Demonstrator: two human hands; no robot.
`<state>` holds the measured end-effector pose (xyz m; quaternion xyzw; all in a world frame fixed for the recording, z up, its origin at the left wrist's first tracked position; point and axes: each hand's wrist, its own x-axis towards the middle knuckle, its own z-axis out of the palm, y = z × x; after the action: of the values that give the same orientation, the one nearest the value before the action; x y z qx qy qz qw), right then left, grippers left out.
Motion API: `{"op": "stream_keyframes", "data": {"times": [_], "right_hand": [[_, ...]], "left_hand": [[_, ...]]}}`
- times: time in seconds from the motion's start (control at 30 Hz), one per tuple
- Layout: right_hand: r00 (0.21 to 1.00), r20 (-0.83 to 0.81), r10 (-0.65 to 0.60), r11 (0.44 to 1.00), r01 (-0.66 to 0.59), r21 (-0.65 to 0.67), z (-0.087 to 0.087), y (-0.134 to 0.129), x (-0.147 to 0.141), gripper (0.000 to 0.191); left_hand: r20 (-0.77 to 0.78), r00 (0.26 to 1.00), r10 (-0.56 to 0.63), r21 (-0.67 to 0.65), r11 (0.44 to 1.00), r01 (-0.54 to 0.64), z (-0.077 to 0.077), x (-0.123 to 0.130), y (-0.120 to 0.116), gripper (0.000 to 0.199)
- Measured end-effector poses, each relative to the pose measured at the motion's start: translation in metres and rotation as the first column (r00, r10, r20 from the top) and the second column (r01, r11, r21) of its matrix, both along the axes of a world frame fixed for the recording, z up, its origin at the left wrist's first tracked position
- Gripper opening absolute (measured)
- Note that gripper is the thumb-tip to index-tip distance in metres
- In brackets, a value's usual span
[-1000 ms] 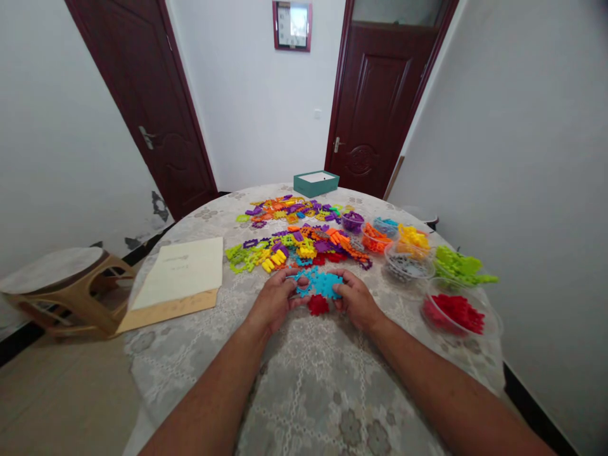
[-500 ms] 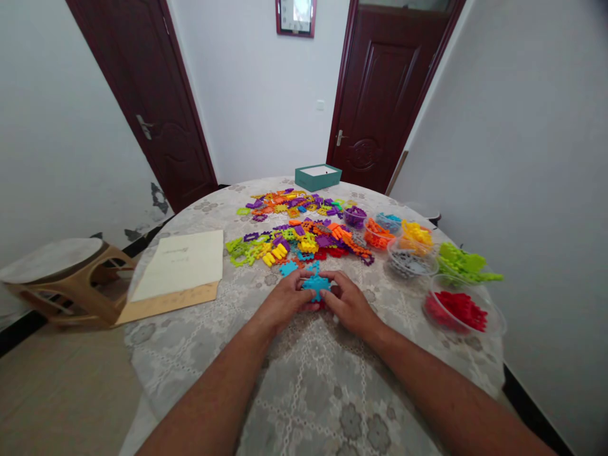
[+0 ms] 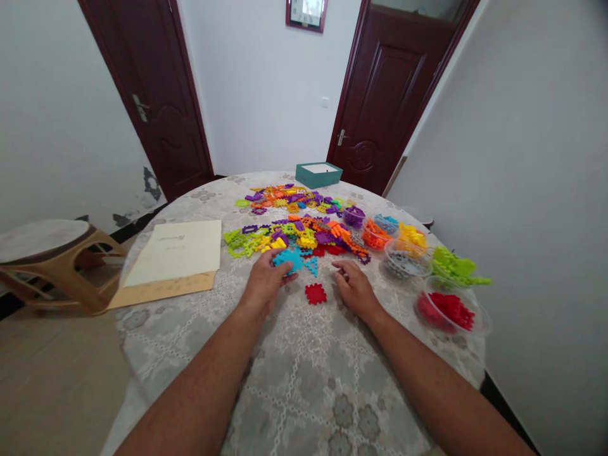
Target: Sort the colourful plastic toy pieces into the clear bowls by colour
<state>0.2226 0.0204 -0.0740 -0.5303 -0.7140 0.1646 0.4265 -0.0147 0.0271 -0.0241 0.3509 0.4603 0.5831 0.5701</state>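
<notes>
My left hand [image 3: 268, 277] pinches a bright blue interlocking tile [image 3: 289, 258], its thumb lying over the tile's near edge. Just right of it, a blue triangular piece [image 3: 312, 266] rests on the tablecloth. Between my hands a red square tile [image 3: 315, 293] with notched edges lies flat. My right hand [image 3: 352, 286] hovers at or rests on the cloth to the right of the red tile; its fingers are loosely bent and apart, with nothing visible in them.
A heap of mixed plastic pieces [image 3: 304, 234] lies beyond my hands, another pile [image 3: 285, 199] farther back. Several clear bowls of sorted pieces, including a red-filled bowl [image 3: 446, 310], stand at right. Papers [image 3: 173, 253] lie left; a green box [image 3: 318, 177] stands at the far edge.
My hands have parted. The left has carried the blue tile leftward and away from me; the right has let go and shifted right. The red tile beneath is now uncovered.
</notes>
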Motion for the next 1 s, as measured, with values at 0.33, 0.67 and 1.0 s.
{"op": "stream_keyframes", "data": {"times": [0.33,0.67,1.0], "right_hand": [[0.89,0.452,-0.057,0.985,0.124,-0.119,0.002,0.038,-0.021,0.048],[0.758,0.639,-0.132,0.984,0.18,-0.01,0.0,0.034,-0.03,0.035],[0.742,0.668,-0.05,0.997,0.078,-0.012,-0.002,0.04,-0.031,0.031]], "left_hand": [[0.148,0.981,0.129,0.025,0.991,-0.134,-0.004,-0.008,0.01,0.055],[0.199,0.971,0.136,-0.022,0.991,-0.135,-0.005,-0.008,0.011,0.059],[0.224,0.967,0.123,-0.126,0.987,-0.096,-0.003,-0.004,0.009,0.063]]}}
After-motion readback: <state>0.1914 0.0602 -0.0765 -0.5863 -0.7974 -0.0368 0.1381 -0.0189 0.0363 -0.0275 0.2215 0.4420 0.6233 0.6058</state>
